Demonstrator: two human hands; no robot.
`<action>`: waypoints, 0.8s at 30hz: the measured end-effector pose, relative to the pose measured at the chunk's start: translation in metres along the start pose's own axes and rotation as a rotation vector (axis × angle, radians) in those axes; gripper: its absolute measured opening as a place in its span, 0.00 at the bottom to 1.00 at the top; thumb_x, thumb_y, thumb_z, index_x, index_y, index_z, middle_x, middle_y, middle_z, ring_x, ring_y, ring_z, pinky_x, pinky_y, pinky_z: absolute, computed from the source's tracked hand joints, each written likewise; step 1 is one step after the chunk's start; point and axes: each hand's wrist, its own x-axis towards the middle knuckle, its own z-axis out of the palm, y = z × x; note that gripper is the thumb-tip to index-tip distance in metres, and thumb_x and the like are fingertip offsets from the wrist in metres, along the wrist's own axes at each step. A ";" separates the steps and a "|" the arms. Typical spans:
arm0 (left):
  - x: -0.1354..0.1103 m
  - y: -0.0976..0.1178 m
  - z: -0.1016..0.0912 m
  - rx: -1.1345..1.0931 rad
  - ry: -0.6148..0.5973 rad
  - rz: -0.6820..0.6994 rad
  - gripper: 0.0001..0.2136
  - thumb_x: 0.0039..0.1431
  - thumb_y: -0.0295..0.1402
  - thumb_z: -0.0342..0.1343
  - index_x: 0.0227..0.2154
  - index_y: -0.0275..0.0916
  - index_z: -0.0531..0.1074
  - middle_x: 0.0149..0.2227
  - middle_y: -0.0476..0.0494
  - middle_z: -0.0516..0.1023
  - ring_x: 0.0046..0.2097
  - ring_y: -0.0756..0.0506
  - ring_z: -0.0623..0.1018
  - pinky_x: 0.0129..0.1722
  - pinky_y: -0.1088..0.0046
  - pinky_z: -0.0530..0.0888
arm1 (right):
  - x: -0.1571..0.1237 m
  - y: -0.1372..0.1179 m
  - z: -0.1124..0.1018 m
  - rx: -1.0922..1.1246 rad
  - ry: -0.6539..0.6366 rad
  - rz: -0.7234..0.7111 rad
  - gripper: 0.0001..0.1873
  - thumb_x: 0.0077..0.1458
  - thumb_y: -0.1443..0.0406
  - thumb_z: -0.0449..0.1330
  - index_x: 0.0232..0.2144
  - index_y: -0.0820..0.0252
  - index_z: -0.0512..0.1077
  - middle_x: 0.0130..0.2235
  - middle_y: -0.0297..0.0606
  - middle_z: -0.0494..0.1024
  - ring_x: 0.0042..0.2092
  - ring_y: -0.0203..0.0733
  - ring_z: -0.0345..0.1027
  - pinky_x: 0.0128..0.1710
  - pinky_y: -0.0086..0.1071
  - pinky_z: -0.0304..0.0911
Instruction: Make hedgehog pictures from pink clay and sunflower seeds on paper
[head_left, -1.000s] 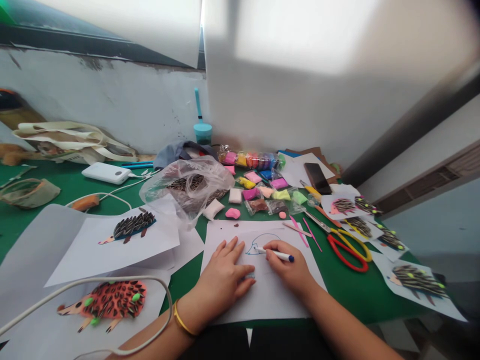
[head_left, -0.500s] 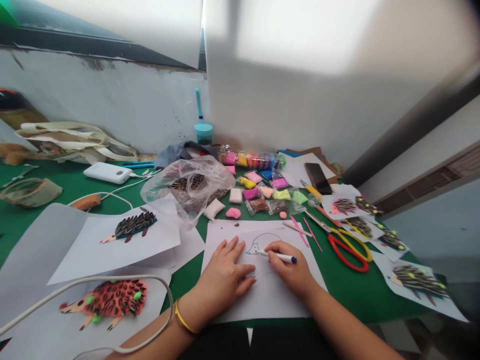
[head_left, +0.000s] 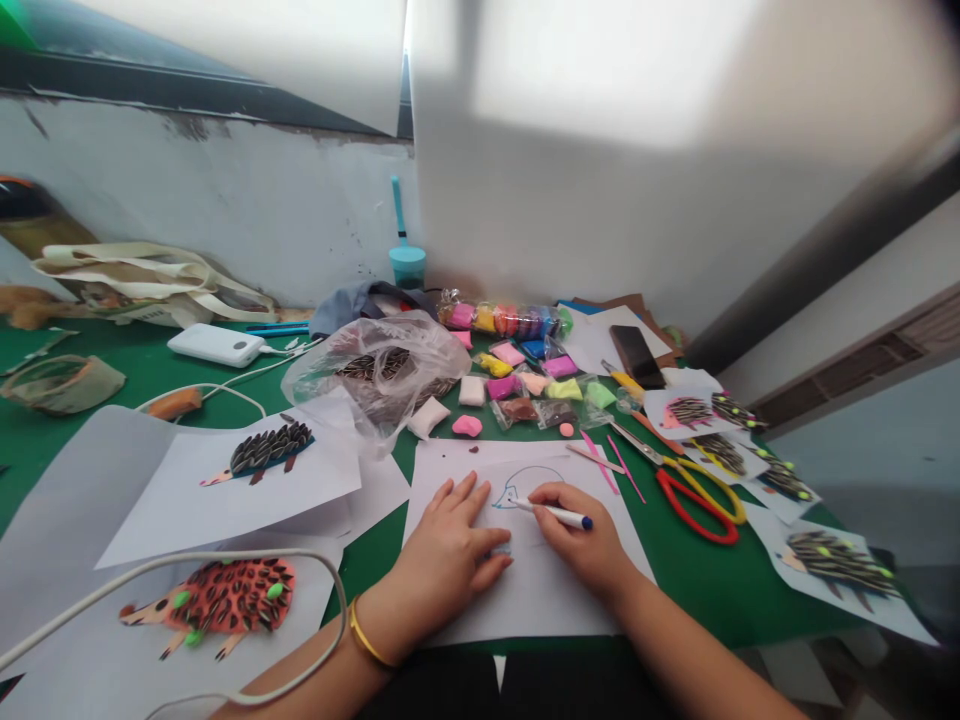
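My left hand (head_left: 446,555) lies flat on a white sheet of paper (head_left: 525,590), fingers spread, holding it down on the green table (head_left: 705,585). My right hand (head_left: 581,535) is closed round a white marker with a blue cap (head_left: 559,514), its tip on a blue hedgehog outline (head_left: 525,485) drawn on the sheet. A gold bangle (head_left: 364,640) circles my left wrist.
Red and yellow scissors (head_left: 694,490) and pink sticks lie right of the sheet. Coloured clay packets (head_left: 525,375) and a plastic bag of seeds (head_left: 379,370) sit behind it. Finished hedgehog pictures (head_left: 259,450) lie left and right. A white cable (head_left: 172,570) loops at the front left.
The right hand and marker have shifted very slightly on the outline. The left hand has stayed put.
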 end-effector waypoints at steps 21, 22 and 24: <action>0.000 0.000 0.000 0.000 -0.017 -0.015 0.12 0.58 0.40 0.60 0.45 0.50 0.78 0.62 0.37 0.66 0.64 0.31 0.61 0.61 0.42 0.58 | 0.000 0.007 0.003 -0.049 -0.118 -0.120 0.10 0.58 0.64 0.58 0.41 0.55 0.77 0.42 0.38 0.82 0.44 0.42 0.75 0.47 0.35 0.68; 0.000 0.000 0.000 0.000 -0.019 -0.016 0.12 0.58 0.40 0.60 0.45 0.50 0.78 0.62 0.37 0.66 0.64 0.31 0.61 0.61 0.43 0.58 | 0.000 0.007 0.003 -0.048 -0.119 -0.119 0.10 0.58 0.64 0.58 0.41 0.55 0.77 0.42 0.37 0.82 0.45 0.42 0.75 0.47 0.35 0.68; -0.001 0.000 0.000 0.004 -0.022 -0.016 0.12 0.58 0.40 0.60 0.45 0.50 0.78 0.62 0.36 0.65 0.65 0.31 0.61 0.61 0.43 0.58 | 0.001 0.006 0.003 -0.046 -0.119 -0.117 0.10 0.58 0.64 0.58 0.40 0.55 0.77 0.42 0.37 0.82 0.45 0.42 0.75 0.47 0.35 0.68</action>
